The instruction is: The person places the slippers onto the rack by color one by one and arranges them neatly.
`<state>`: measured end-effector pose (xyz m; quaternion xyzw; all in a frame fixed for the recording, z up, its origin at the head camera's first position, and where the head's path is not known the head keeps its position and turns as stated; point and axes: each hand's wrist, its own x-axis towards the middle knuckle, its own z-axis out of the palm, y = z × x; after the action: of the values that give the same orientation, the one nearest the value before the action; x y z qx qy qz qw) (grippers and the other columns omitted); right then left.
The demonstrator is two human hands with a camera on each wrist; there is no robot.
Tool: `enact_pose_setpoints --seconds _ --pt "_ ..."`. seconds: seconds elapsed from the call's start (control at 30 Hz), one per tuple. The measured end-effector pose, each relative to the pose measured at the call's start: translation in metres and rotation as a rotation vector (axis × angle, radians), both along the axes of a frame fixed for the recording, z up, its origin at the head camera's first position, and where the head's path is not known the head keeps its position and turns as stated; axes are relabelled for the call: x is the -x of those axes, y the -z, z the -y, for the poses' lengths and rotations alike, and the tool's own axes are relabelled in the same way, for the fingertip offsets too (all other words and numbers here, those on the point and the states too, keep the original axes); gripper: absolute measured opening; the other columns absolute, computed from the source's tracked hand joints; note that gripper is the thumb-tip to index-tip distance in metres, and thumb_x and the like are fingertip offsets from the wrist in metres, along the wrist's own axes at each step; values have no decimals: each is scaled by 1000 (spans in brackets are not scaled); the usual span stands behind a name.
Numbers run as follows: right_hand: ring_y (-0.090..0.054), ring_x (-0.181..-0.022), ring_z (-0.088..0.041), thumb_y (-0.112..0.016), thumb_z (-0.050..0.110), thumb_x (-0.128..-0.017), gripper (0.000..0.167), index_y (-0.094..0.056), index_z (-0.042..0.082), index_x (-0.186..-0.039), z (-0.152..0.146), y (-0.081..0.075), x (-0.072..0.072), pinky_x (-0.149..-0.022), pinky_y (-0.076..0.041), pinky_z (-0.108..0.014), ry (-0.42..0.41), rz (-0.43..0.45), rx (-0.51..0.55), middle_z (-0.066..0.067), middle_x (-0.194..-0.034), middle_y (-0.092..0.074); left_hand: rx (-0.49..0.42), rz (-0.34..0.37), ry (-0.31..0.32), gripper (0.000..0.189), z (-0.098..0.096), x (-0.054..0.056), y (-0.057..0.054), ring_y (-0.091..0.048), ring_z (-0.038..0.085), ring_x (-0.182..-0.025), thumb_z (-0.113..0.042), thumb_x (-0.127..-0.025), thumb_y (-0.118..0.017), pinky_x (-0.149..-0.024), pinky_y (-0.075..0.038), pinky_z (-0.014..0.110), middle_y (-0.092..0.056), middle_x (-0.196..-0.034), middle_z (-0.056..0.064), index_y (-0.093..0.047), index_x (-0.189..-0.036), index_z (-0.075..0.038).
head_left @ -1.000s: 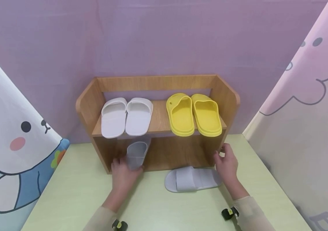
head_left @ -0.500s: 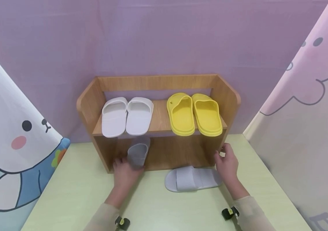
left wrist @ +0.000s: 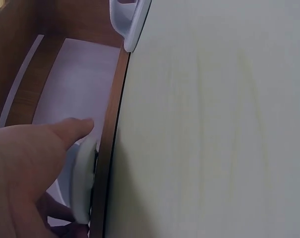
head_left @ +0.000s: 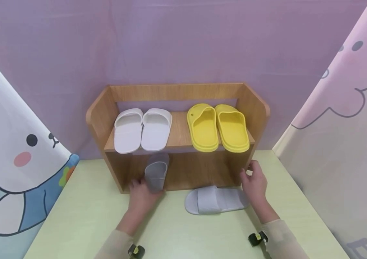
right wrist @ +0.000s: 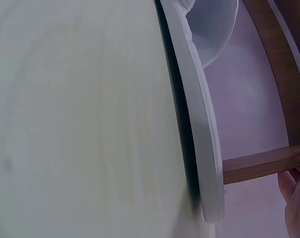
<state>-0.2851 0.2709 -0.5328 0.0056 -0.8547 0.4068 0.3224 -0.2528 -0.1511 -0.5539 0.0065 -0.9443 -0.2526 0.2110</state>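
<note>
In the head view, a grey slipper [head_left: 156, 172] sits on the left of the lower level of a wooden shoe rack [head_left: 199, 172], its heel toward me. My left hand [head_left: 142, 198] holds that heel between thumb and fingers, as the left wrist view shows around the pale heel [left wrist: 83, 183]. My right hand [head_left: 255, 183] grips the front edge of the rack's right side panel, with fingertips at the wood in the right wrist view. A second grey slipper [head_left: 215, 200] lies sideways on the table in front of the rack, close to my right hand.
A pair of white slippers [head_left: 128, 133] stands at the left of the upper shelf, and a pair of yellow clogs [head_left: 204, 131] at its right. The pale table [head_left: 183, 237] extends in front. Purple cloth [head_left: 183, 43] hangs behind, with printed curtains at both sides.
My left hand and the grey slipper in it have shifted slightly right, and the slipper now points straighter into the rack. My right hand has stayed on the side panel.
</note>
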Motion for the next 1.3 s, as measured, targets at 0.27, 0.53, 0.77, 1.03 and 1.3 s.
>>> enact_pose_setpoints --seconds 0.27,0.53,0.77,1.03,1.3 --pt "-81 -87 -42 -70 4 -102 24 -61 3 -124 1 -1 0 -74 -67 -61 3 -3 -2 -21 -114 -74 -29 88 40 96 4 -4 -1 -53 57 -113 -46 -68 -102 -89 -54 66 -53 -123 40 -61 -126 18" --pt "-81 -88 -43 -69 4 -101 23 -61 2 -123 1 0 1 -77 -65 -63 11 -10 -12 -22 -113 -75 -6 209 50 107 6 -7 -7 -54 51 -114 -55 -71 -100 -87 -58 62 -52 -130 36 -56 -139 15" --pt "-81 -89 -43 -70 4 -102 22 -61 3 -122 1 0 1 -77 -66 -62 7 -13 -11 -21 -113 -75 -13 228 67 105 8 -9 -10 -54 50 -117 -52 -74 -99 -90 -58 63 -54 -134 35 -55 -144 13" --pt "-81 -88 -41 -71 5 -101 23 -61 4 -122 0 1 1 -76 -67 -61 7 -9 -9 -21 -114 -75 -18 209 73 100 15 -10 -10 -58 47 -114 -56 -80 -94 -88 -58 62 -63 -127 31 -59 -148 9" --pt "-80 -89 -43 -70 4 -102 23 -61 4 -123 1 1 1 -76 -66 -62 10 -2 -10 -22 -114 -75 -86 191 62 79 33 -16 -20 -62 50 -126 -48 -92 -86 -99 -58 68 -60 -141 32 -64 -147 4"
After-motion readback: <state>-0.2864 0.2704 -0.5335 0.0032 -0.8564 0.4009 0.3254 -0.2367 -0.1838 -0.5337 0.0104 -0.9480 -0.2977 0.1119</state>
